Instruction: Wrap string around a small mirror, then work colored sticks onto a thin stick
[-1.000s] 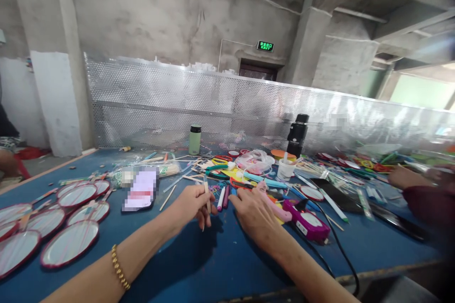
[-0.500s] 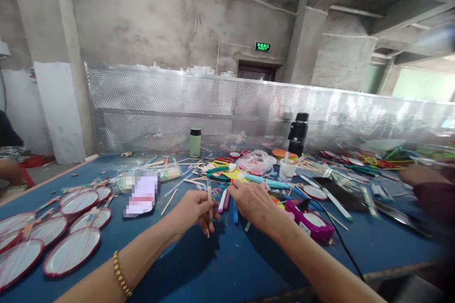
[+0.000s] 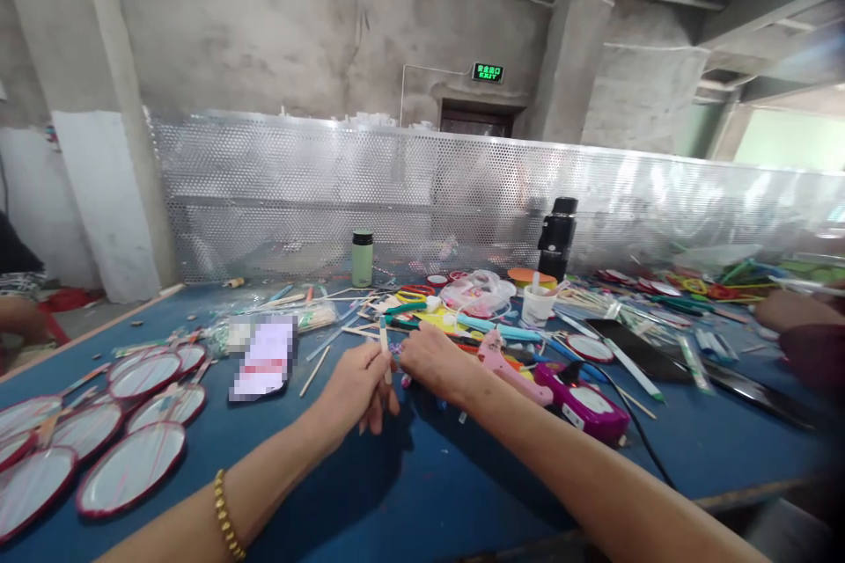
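Observation:
Between the thumb and fingers of my left hand (image 3: 360, 380) is an upright wooden craft stick (image 3: 384, 336) with a blue-green upper end. Close beside it, my right hand (image 3: 437, 361) is curled with its knuckles up. Its fingertips point toward the stick, and whatever they may pinch is hidden. The right hand and forearm cover most of the marker pens that lie below. A pink glue gun (image 3: 505, 367) rests just right of that wrist, next to a purple device (image 3: 581, 405) with a black cable.
Several round red-rimmed discs (image 3: 132, 468) lie at left, beside a phone (image 3: 265, 356). A green bottle (image 3: 362, 259), a white cup (image 3: 537, 306) and a black flask (image 3: 558, 239) stand behind. Scissors, sticks and pens clutter the middle. Another person's hand (image 3: 796, 310) is at far right.
My right hand has moved left from beside the pens to my left hand, baring the pink glue gun. My left hand keeps hold of the craft stick. The view has shifted slightly.

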Demonstrator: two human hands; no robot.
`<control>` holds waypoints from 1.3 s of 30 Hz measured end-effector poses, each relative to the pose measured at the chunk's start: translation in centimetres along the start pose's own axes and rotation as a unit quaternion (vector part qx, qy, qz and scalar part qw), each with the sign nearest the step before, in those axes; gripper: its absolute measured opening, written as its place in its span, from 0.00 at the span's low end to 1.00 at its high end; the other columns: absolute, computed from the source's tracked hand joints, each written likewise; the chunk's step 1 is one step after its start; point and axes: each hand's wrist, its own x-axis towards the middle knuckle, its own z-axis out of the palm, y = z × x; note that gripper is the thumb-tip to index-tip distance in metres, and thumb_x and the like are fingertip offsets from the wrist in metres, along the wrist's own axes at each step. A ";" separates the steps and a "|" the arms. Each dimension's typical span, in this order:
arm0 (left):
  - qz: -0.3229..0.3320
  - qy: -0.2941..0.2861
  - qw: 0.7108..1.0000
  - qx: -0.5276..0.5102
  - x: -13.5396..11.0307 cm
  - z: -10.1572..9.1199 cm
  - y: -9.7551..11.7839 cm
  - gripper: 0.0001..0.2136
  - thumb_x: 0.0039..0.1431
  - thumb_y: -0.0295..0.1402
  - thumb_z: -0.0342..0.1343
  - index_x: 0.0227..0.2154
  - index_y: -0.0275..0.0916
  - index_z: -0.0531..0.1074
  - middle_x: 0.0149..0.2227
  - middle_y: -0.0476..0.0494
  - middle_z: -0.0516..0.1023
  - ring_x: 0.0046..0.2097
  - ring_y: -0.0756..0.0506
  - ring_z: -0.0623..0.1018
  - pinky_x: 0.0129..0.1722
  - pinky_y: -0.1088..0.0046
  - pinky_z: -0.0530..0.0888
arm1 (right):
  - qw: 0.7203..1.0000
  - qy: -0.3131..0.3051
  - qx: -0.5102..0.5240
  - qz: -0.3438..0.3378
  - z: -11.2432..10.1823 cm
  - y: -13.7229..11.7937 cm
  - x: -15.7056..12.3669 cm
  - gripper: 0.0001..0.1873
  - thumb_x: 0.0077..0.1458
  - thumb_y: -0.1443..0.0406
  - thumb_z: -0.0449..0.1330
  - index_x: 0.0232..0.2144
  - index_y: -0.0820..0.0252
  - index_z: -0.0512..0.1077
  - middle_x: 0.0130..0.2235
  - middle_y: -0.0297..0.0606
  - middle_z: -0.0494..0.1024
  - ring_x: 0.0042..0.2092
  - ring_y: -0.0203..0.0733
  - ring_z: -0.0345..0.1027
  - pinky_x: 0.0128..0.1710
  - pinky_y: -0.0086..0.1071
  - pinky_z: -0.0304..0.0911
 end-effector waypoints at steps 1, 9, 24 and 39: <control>0.005 0.008 1.000 -0.003 0.0 0.3 -0.2 0.15 0.59 0.46 0.44 0.28 0.39 0.60 0.19 0.48 0.74 0.12 0.52 0.68 0.08 0.82 0.56 | 1.000 0.002 0.002 -0.007 0.2 0.1 0.0 0.13 0.55 0.74 0.57 0.21 0.60 0.73 0.25 0.37 0.77 0.30 0.40 0.70 0.36 0.34 0.57; -0.004 -0.007 0.999 -0.042 -0.1 1.3 -0.4 0.11 0.55 0.42 0.49 0.31 0.39 0.60 0.21 0.49 0.75 0.13 0.52 0.69 0.09 0.82 0.58 | 0.994 0.082 0.024 0.067 -1.7 2.4 -1.1 0.06 0.56 0.74 0.53 0.35 0.63 0.69 0.32 0.40 0.76 0.31 0.40 0.69 0.30 0.31 0.57; -0.037 -0.104 0.989 -0.094 -0.3 3.2 -1.9 0.15 0.52 0.44 0.53 0.33 0.40 0.57 0.24 0.47 0.76 0.18 0.47 0.75 0.13 0.76 0.69 | 0.587 0.422 0.611 0.322 -3.4 -1.5 -6.7 0.10 0.55 0.60 0.61 0.30 0.61 0.71 0.20 0.29 0.70 0.16 0.30 0.59 0.15 0.24 0.56; -0.032 -0.188 0.977 -0.100 -0.9 2.9 -1.3 0.16 0.53 0.45 0.55 0.32 0.39 0.58 0.27 0.41 0.79 0.19 0.49 0.76 0.14 0.79 0.68 | 0.669 0.371 0.566 0.308 -3.6 -3.1 -7.2 0.10 0.57 0.59 0.58 0.28 0.60 0.71 0.20 0.29 0.72 0.16 0.30 0.62 0.15 0.24 0.60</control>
